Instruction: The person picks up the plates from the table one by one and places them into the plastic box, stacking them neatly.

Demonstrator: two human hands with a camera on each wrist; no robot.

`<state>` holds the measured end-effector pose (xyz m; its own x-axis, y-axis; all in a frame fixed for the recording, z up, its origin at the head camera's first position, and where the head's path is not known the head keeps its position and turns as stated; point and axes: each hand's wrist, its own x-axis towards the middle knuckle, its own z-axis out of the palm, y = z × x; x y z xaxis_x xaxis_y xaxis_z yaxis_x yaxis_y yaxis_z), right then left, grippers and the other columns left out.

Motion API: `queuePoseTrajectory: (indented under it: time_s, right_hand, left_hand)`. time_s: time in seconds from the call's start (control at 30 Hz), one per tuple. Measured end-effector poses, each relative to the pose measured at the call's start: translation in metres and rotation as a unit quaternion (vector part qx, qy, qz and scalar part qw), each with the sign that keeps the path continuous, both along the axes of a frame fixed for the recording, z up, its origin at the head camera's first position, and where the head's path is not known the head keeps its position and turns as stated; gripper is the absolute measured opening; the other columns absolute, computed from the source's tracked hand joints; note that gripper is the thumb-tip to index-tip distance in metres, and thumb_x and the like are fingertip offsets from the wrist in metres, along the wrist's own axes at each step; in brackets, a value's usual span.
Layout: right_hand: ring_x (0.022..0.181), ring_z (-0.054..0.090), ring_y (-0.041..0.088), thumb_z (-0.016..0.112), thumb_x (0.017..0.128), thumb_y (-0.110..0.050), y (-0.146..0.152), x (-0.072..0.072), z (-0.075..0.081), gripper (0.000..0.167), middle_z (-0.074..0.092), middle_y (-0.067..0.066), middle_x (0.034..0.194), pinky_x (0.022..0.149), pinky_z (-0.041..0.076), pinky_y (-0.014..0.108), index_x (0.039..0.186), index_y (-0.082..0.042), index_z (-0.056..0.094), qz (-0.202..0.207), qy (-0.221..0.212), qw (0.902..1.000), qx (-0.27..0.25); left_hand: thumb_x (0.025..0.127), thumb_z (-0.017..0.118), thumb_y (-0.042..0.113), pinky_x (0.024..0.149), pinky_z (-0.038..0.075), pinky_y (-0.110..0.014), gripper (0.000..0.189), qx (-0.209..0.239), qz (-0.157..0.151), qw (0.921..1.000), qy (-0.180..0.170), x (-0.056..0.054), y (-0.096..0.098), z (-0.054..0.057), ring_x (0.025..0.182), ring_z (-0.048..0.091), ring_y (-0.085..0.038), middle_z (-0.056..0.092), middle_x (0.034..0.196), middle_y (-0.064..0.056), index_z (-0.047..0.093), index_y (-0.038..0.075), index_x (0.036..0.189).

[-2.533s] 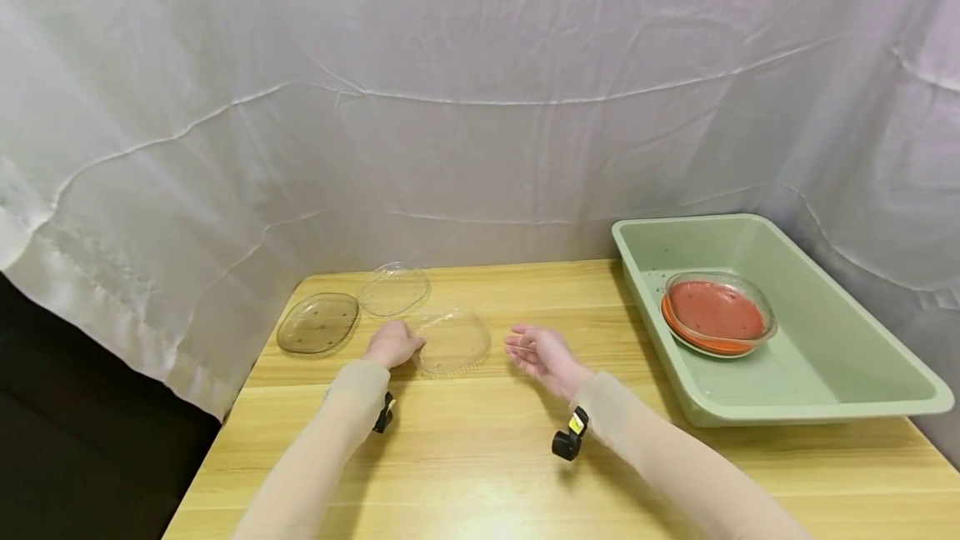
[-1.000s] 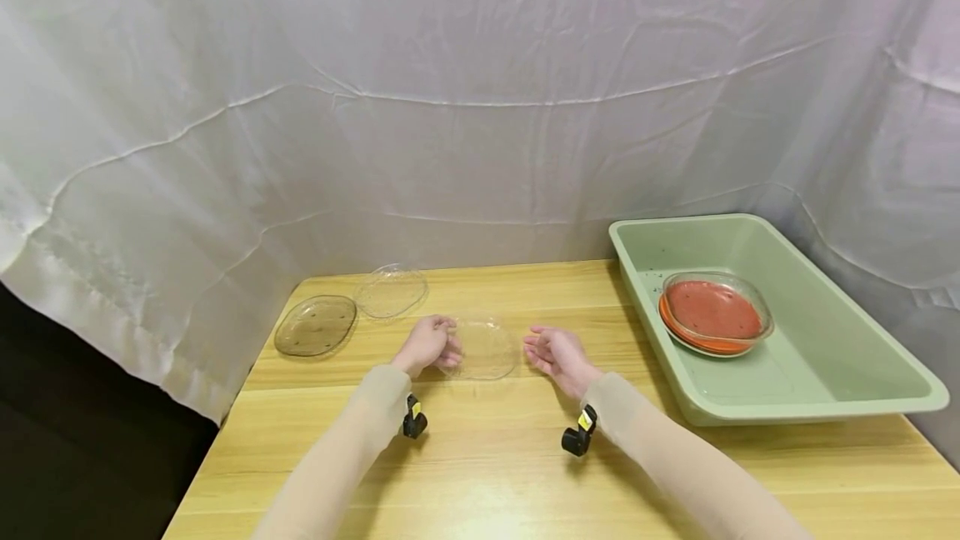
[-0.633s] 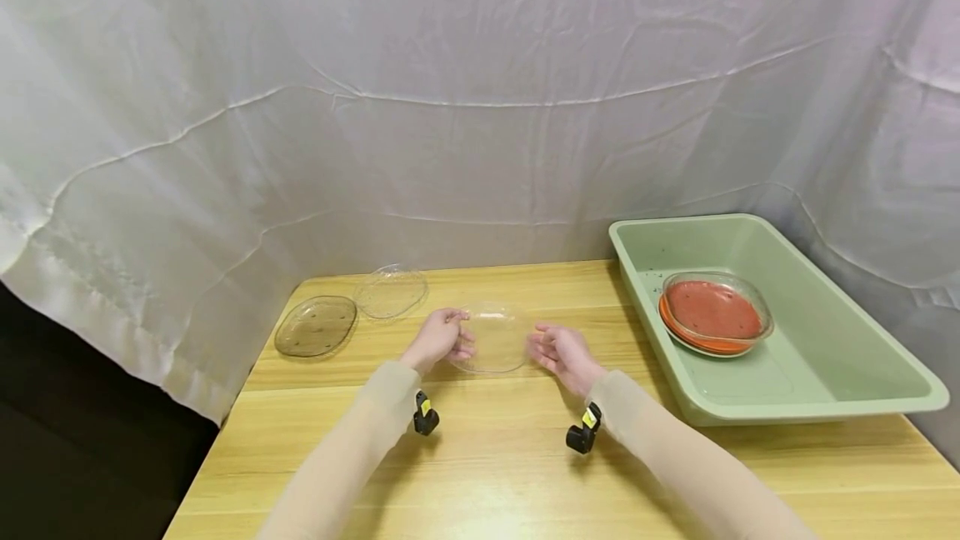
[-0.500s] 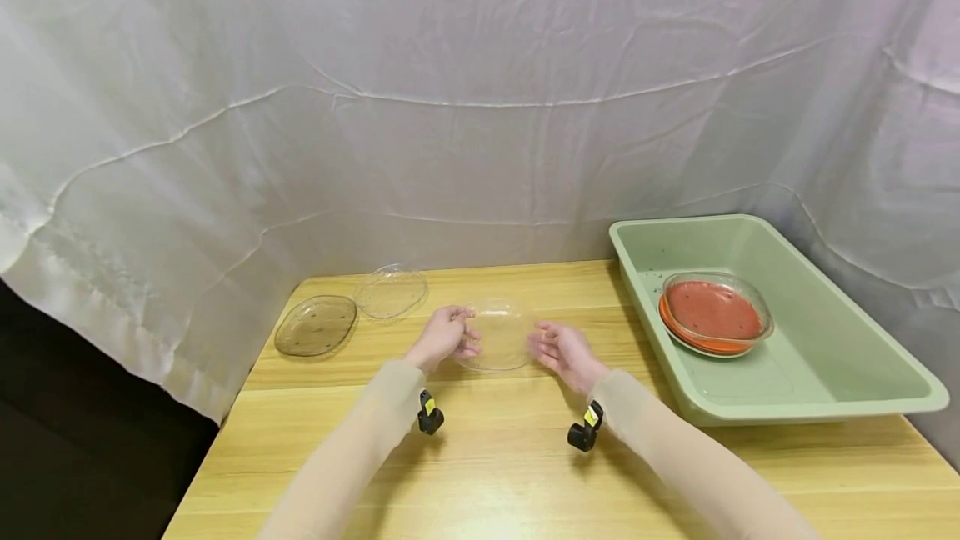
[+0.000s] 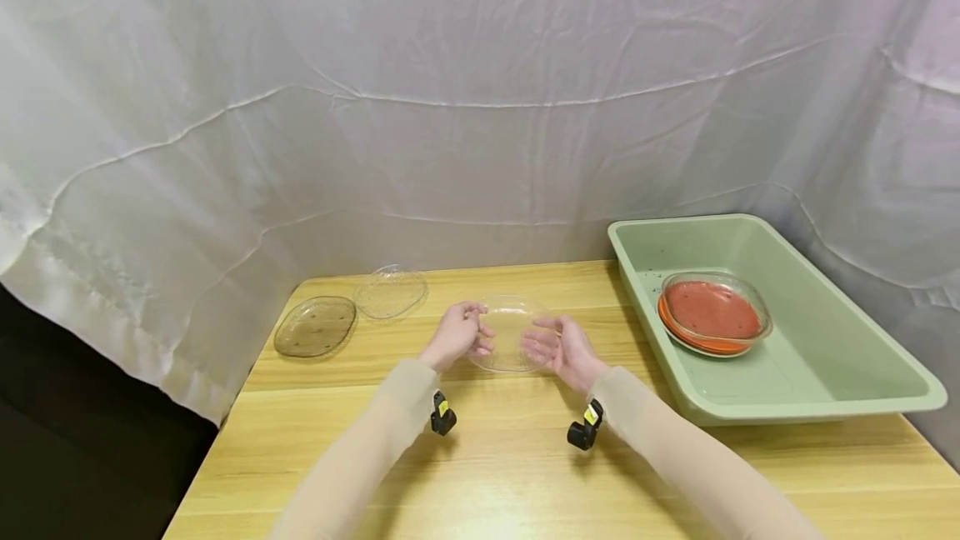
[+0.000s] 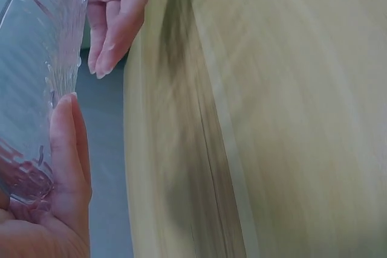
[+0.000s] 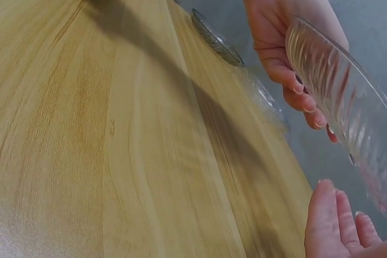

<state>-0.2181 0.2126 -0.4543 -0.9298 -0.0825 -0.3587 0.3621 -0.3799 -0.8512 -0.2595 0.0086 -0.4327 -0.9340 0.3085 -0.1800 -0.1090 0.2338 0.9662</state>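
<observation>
A clear glass plate point(image 5: 512, 355) with a ridged rim is up over the table between the hands. My left hand point(image 5: 459, 332) grips its left edge, with the thumb on one side and the fingers behind. In the right wrist view the left hand point(image 7: 284, 46) has its fingertips under the ribbed rim of the plate point(image 7: 329, 80). My right hand point(image 5: 566, 350) lies at the opposite edge, its fingers overlapping the glass in the head view. Those fingers are extended and loose, with fingertips close to the rim; in the left wrist view the right hand point(image 6: 121, 16) does not curl round it.
At the table's back left lie another clear glass plate point(image 5: 390, 293) and a smoky brown glass plate point(image 5: 317, 327). A green tub point(image 5: 817, 373) stands on the right, holding stacked orange dishes point(image 5: 670, 327) under a clear glass dish point(image 5: 759, 307). Grey curtain point(image 5: 480, 148) hangs behind.
The left hand has lifted the clear plate off the table and brought it rightward. The right hand, earlier apart from it, now overlaps its right edge. Both other plates stayed put.
</observation>
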Motion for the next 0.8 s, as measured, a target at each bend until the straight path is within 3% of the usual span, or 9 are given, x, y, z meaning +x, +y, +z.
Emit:
queuePoseTrajectory:
  time_s: [0.17, 0.27, 0.37, 0.53, 0.8]
  right_hand:
    - [0.129, 0.058, 0.043, 0.018, 0.107, -0.029, -0.002, 0.001, 0.002, 0.058, 0.042, 0.035, 0.151, 0.11, 0.051, 0.044, 0.152, 0.005, 0.03, 0.003, -0.001, 1.0, 0.002]
    - [0.108, 0.07, 0.032, 0.02, 0.107, -0.032, -0.004, 0.0, 0.002, 0.058, 0.044, 0.036, 0.149, 0.101, 0.057, 0.039, 0.151, 0.005, 0.031, 0.006, 0.001, 0.9998, 0.018]
    - [0.094, 0.073, 0.021, 0.027, 0.107, -0.03, -0.005, 0.0, 0.001, 0.055, 0.047, 0.034, 0.147, 0.093, 0.061, 0.034, 0.15, 0.004, 0.033, 0.003, 0.0, 0.9993, 0.036]
    - [0.089, 0.074, 0.016, 0.037, 0.108, -0.021, -0.005, 0.0, -0.003, 0.049, 0.051, 0.033, 0.145, 0.089, 0.062, 0.03, 0.149, 0.005, 0.037, -0.011, -0.007, 0.9987, 0.049]
    - [0.083, 0.075, 0.013, 0.034, 0.109, -0.014, -0.002, -0.001, -0.008, 0.046, 0.05, 0.034, 0.144, 0.085, 0.062, 0.026, 0.151, 0.006, 0.036, -0.008, -0.003, 0.9983, 0.058]
  left_hand:
    - [0.109, 0.033, 0.012, 0.062, 0.063, -0.028, 0.036, -0.013, 0.0, 0.9998, 0.017, 0.0, 0.006, -0.003, 0.06, 0.066, -0.014, 0.067, 0.097, -0.02, 0.051, -0.004, 0.136]
    - [0.108, 0.033, 0.012, 0.064, 0.064, -0.029, 0.037, -0.017, 0.003, 0.9997, 0.018, 0.001, 0.011, -0.003, 0.059, 0.066, -0.015, 0.067, 0.097, -0.022, 0.051, -0.004, 0.136]
    - [0.108, 0.032, 0.011, 0.064, 0.064, -0.029, 0.037, -0.018, 0.004, 0.9997, 0.016, 0.003, 0.014, -0.004, 0.058, 0.066, -0.015, 0.067, 0.097, -0.022, 0.05, -0.004, 0.137]
    - [0.108, 0.031, 0.011, 0.061, 0.063, -0.028, 0.039, -0.015, 0.0, 0.9998, 0.014, 0.005, 0.017, -0.006, 0.058, 0.065, -0.014, 0.067, 0.098, -0.023, 0.047, -0.006, 0.139]
    - [0.109, 0.03, 0.015, 0.062, 0.063, -0.028, 0.04, -0.008, -0.003, 1.0, 0.0, 0.005, 0.018, -0.009, 0.06, 0.065, -0.014, 0.065, 0.11, -0.032, 0.047, -0.004, 0.14]
